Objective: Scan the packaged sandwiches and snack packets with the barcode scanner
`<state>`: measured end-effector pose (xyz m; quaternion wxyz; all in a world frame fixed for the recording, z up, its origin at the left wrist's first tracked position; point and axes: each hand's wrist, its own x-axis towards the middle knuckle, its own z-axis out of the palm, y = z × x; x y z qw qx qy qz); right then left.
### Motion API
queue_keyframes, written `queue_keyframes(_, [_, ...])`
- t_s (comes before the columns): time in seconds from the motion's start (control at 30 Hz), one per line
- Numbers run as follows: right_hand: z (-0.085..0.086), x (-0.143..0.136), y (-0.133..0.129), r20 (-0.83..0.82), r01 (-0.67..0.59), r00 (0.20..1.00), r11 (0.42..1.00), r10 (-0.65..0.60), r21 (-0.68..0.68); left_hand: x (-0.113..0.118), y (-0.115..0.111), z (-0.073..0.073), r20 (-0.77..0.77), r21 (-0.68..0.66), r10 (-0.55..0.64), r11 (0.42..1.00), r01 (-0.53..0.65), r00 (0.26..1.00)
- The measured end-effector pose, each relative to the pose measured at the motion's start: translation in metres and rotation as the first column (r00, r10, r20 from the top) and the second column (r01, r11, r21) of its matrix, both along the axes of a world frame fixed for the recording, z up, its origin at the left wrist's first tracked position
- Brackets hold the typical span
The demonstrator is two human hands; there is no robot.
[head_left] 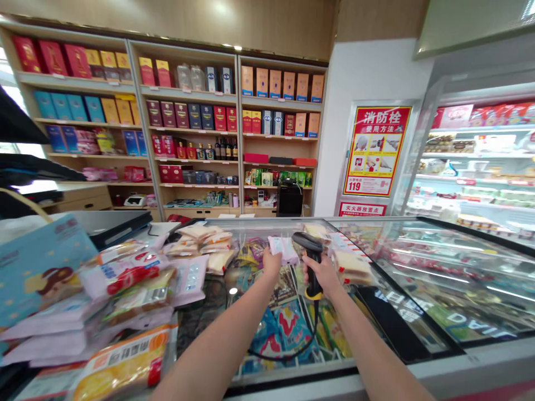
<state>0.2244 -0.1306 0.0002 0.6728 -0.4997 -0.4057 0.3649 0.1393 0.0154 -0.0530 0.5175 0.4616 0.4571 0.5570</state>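
Note:
My left hand point(272, 262) grips the near end of a pale lilac food packet point(285, 249) above the glass freezer top. Close by on the right, my right hand point(321, 273) is wrapped around the handle of a black and yellow barcode scanner point(312, 262). The scanner's head points left toward the packet, and its black cable point(307, 342) loops down over the glass. Wrapped sandwiches point(353, 267) lie to the right of the scanner. More sandwich packs point(204, 242) are heaped to the left of my left hand.
Packaged breads point(137, 295) and a blue printed box point(39, 267) crowd the near left. Ice cream packs show under the glass of the chest freezer point(472, 356). Shelves point(188, 94) of boxed goods line the back wall; a lit fridge point(476, 161) stands right.

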Motion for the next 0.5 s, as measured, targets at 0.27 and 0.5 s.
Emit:
queue_keyframes(0.27, [-0.019,0.027,-0.002,-0.053,0.058,0.997,0.997,-0.055,0.056,0.024,-0.007,0.015,-0.569,0.052,-0.044,0.995,0.09,0.821])
queue_keyframes(0.5, [-0.024,0.025,-0.004,-0.037,0.068,0.997,0.997,-0.067,0.044,0.035,-0.006,0.006,-0.59,0.088,-0.043,0.989,0.117,0.807])
